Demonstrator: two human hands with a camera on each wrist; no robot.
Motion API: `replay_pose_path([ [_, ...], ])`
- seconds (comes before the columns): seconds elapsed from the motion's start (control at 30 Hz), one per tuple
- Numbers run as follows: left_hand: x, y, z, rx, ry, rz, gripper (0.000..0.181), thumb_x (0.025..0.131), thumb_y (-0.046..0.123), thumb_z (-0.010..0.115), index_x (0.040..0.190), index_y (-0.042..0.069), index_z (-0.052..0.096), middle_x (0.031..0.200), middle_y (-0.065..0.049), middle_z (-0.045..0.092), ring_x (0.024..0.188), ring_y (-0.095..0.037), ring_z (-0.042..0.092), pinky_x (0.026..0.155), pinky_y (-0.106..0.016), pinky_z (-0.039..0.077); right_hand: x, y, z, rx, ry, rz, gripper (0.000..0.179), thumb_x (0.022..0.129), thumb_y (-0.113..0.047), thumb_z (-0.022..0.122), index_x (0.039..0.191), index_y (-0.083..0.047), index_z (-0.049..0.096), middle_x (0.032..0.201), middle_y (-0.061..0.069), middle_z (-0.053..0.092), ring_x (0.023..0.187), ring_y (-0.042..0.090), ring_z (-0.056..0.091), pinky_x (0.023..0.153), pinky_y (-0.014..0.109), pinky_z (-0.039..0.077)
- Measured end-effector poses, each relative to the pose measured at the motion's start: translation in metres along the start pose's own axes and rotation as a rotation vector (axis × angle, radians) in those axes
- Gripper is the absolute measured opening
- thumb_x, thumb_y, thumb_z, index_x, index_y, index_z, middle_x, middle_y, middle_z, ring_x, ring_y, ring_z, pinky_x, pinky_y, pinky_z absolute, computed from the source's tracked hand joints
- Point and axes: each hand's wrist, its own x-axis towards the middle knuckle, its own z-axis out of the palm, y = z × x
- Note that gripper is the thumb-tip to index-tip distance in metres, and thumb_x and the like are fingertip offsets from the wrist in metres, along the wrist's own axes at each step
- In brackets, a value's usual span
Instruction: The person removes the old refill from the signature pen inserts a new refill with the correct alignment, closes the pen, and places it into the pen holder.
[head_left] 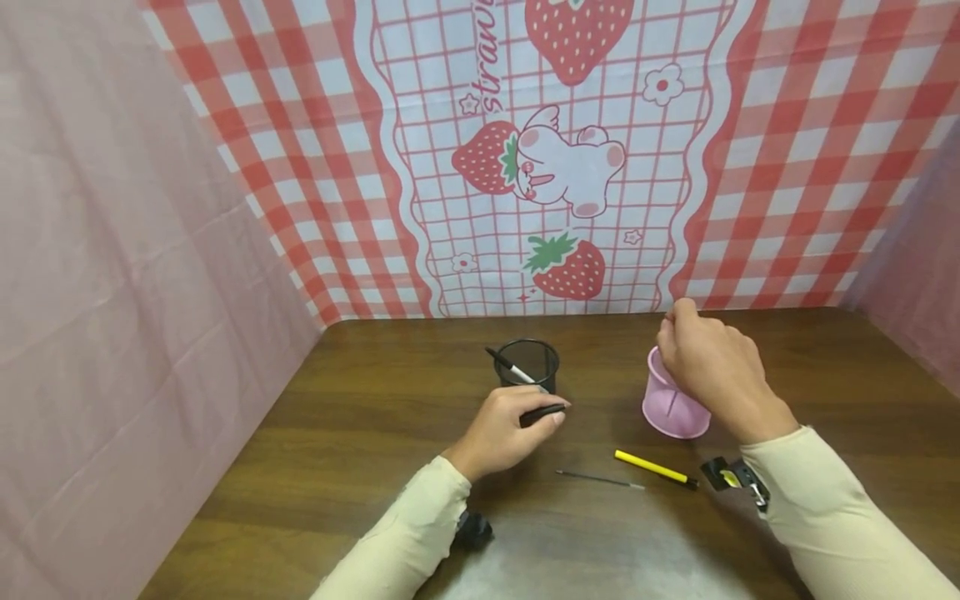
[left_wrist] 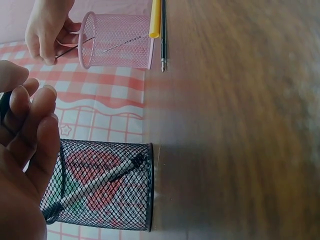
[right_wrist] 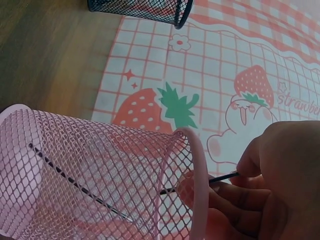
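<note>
My left hand [head_left: 506, 429] grips a black pen [head_left: 542, 414] just in front of the black mesh pen cup [left_wrist: 100, 220]. A white and black pen [head_left: 517, 371] leans in that cup, its dark end above the rim. Over the mouth of the pink mesh pen cup [head_left: 681, 423], my right hand [head_left: 712, 367] pinches a thin dark pen refill [right_wrist: 226, 177], whose lower part dips inside the rim. Another refill [right_wrist: 75, 180] slants within the pink cup, seen through its mesh. In the head view my right hand hides part of the pink cup.
On the brown wooden table [head_left: 315, 467] lie a yellow pen [head_left: 651, 467] with a dark end and a thin dark refill [head_left: 600, 479], both in front of the cups. A strawberry-print cloth [head_left: 465, 225] hangs behind the table, and a pale pink cloth [head_left: 135, 333] hangs at left.
</note>
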Motion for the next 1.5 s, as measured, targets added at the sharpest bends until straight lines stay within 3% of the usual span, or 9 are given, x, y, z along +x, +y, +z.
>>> replay_pose_path([
  [0.2,-0.001,0.001,0.000,-0.007,0.001,-0.007,0.016,0.095,0.015,0.068,0.108,0.011,0.077,0.098,0.002,0.075,0.092,-0.001,0.064,0.085,-0.018,0.050,-0.001,-0.001,-0.002,-0.018,-0.006,0.012,0.020,0.103,-0.021,0.046,0.096,-0.002,0.047,0.060,0.020,0.055,0.050,0.043,0.055,0.039,0.054,0.037],
  [0.53,0.002,0.004,-0.001,-0.001,0.000,0.004,0.017,0.095,0.016,0.068,0.109,0.011,0.077,0.099,0.003,0.075,0.094,-0.001,0.064,0.086,-0.018,0.050,-0.007,-0.008,-0.008,-0.034,-0.093,-0.080,0.020,0.104,-0.021,0.046,0.096,-0.003,0.045,0.057,0.006,0.048,0.046,0.027,0.049,0.040,0.046,0.038],
  [0.77,0.001,0.004,0.000,0.001,-0.014,-0.012,0.016,0.094,0.016,0.069,0.107,0.009,0.077,0.097,0.003,0.074,0.091,-0.001,0.064,0.083,-0.016,0.050,-0.014,-0.013,-0.006,-0.027,-0.038,-0.126,0.011,0.098,-0.015,0.048,0.102,-0.004,0.050,0.067,0.006,0.059,0.054,0.034,0.061,0.044,0.054,0.044],
  [0.93,0.000,0.004,0.001,-0.002,-0.018,-0.014,0.016,0.094,0.015,0.069,0.106,0.008,0.077,0.096,0.003,0.074,0.089,0.000,0.063,0.081,-0.016,0.050,-0.015,-0.016,-0.007,-0.031,-0.046,-0.129,0.015,0.097,-0.016,0.051,0.108,-0.006,0.054,0.077,0.008,0.067,0.063,0.036,0.066,0.050,0.056,0.047],
  [1.07,0.000,0.005,0.001,-0.008,-0.014,-0.015,0.016,0.093,0.014,0.069,0.105,0.008,0.077,0.095,0.003,0.074,0.086,0.000,0.062,0.079,-0.015,0.050,-0.016,-0.018,-0.010,-0.045,-0.031,-0.167,0.012,0.096,-0.016,0.057,0.105,-0.009,0.058,0.076,0.002,0.066,0.061,0.025,0.064,0.049,0.051,0.048],
  [1.23,0.001,0.006,0.000,-0.008,-0.022,-0.017,0.016,0.094,0.015,0.069,0.106,0.009,0.077,0.095,0.003,0.073,0.086,0.000,0.062,0.079,-0.015,0.050,-0.019,-0.021,-0.012,-0.065,-0.025,-0.223,0.010,0.095,-0.017,0.063,0.103,-0.011,0.062,0.070,-0.007,0.060,0.053,0.011,0.052,0.045,0.038,0.044],
  [1.5,0.001,0.006,0.002,-0.012,-0.020,-0.009,0.016,0.094,0.015,0.068,0.106,0.010,0.077,0.095,0.002,0.073,0.086,0.001,0.062,0.079,-0.015,0.050,-0.025,-0.025,-0.009,-0.078,0.084,-0.363,0.010,0.089,-0.014,0.069,0.099,-0.011,0.065,0.081,-0.003,0.069,0.053,0.010,0.055,0.039,0.033,0.040],
])
